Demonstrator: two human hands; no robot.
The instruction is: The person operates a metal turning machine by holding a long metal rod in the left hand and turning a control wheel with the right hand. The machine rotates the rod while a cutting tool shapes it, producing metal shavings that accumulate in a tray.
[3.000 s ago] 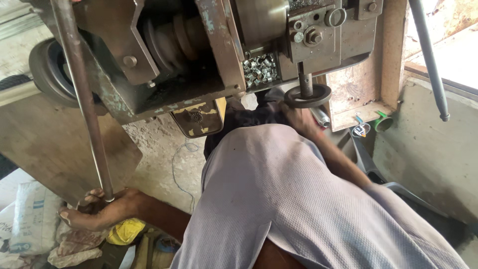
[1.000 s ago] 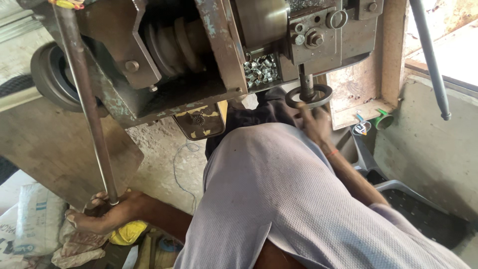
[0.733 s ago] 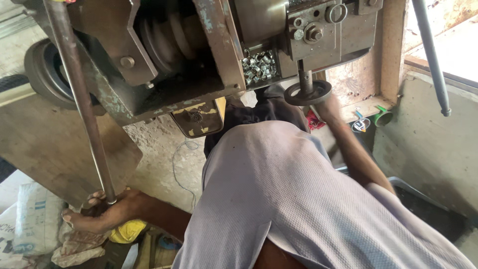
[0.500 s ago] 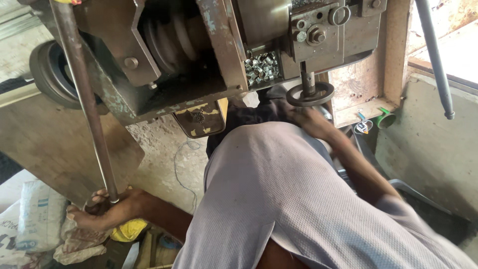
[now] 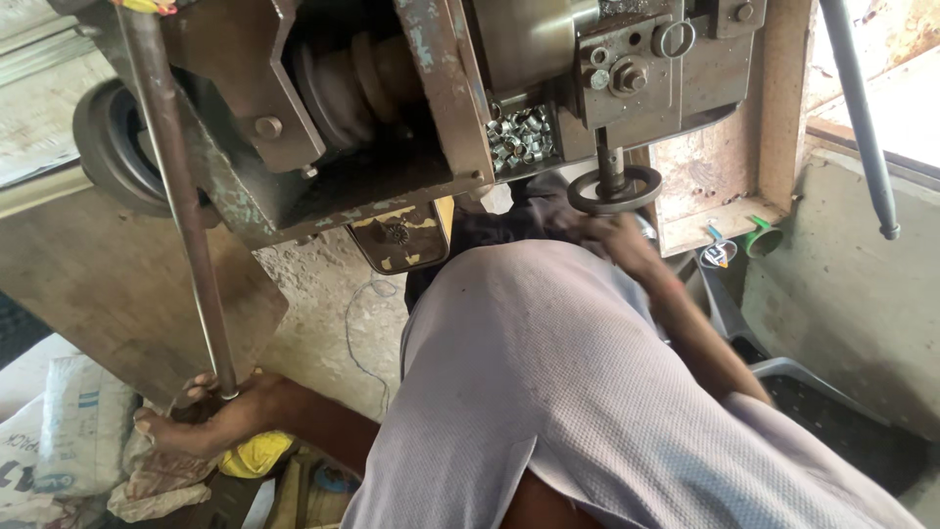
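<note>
Handwheel [image 5: 615,189] right of rod [image 5: 181,206], under machine [image 5: 392,98].

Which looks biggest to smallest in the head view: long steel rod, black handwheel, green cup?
1. long steel rod, held at its lower end by the left hand
2. black handwheel
3. green cup

left hand [image 5: 201,421] grips the long rod [image 5: 176,196]; right hand [image 5: 622,245] (blurred) under the handwheel [image 5: 615,189].

We take this for a small metal workshop: a heavy steel machine [image 5: 392,108] with flaking green paint, a handwheel [image 5: 615,189], a heap of small turned metal parts [image 5: 521,142], bare concrete floor [image 5: 313,294], worn sacks [image 5: 69,441].
</note>
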